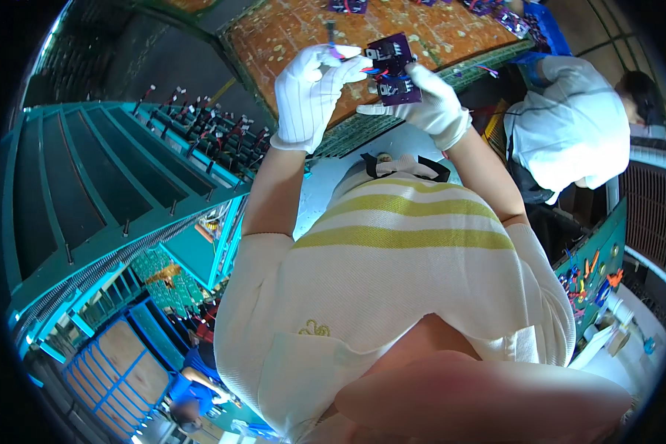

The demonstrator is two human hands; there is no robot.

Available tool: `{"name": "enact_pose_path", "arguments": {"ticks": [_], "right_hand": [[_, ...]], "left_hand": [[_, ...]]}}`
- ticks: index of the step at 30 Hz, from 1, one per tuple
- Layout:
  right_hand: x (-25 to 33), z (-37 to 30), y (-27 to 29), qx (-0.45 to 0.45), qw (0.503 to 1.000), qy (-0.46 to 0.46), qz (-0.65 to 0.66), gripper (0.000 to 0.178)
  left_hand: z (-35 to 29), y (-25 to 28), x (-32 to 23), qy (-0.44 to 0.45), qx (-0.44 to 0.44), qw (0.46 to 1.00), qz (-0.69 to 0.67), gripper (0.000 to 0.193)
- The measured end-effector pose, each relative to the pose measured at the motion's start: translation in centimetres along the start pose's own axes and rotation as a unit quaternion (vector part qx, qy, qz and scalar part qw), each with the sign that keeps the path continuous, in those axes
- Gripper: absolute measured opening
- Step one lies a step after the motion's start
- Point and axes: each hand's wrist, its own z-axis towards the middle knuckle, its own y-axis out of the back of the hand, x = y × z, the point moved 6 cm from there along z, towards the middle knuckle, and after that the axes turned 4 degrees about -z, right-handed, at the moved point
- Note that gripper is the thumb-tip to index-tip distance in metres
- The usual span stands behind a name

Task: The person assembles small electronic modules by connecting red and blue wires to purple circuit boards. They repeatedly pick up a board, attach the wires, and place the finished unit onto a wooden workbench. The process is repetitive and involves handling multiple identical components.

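Observation:
My right hand (431,105), in a white glove, grips the right edge of a dark purple circuit board (394,68) with the thumb on its face. White printed marks and black parts show on the board. Red and blue wires (377,72) run across its middle to the left. My left hand (307,92), also gloved, is closed with its fingertips pinched on these wires at the board's left side. A thin grey piece (331,32) sticks up beyond the left fingers; I cannot tell what it is. Both hands are above the near edge of the worn wooden table.
More purple boards (348,6) lie along the table's (288,37) far side, near a blue bin (546,29). A teal rack (74,177) with upright wired parts stands left. A co-worker in white (570,126) bends close on the right; another person in blue (192,385) is behind.

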Motion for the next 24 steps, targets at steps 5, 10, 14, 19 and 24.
{"name": "enact_pose_path", "arguments": {"ticks": [5, 10, 14, 19, 24], "right_hand": [[5.2, -4.5, -0.5, -0.036, 0.957, 0.111, -0.265, 0.060], [9.2, -11.7, -9.4, -0.043, 0.259, 0.354, -0.898, 0.044], [7.1, -18.9, -8.4, 0.148, -0.123, 0.440, -0.877, 0.035], [11.4, -24.3, -8.1, 0.043, 0.147, 0.494, -0.856, 0.050], [11.4, -26.7, -5.6, -0.115, 0.825, 0.393, -0.389, 0.062]], "left_hand": [[-0.2, -2.8, 1.0, 0.014, -0.078, 0.996, 0.042, 0.017], [-0.5, -6.7, 5.3, 0.116, -0.130, 0.985, -0.011, 0.024], [-0.7, -11.8, 8.9, 0.132, -0.049, 0.990, 0.009, 0.030], [-3.4, -18.6, 8.9, 0.194, -0.050, 0.972, -0.126, 0.026], [-4.8, -21.0, 5.8, 0.012, -0.058, 0.988, -0.141, 0.014]]}}
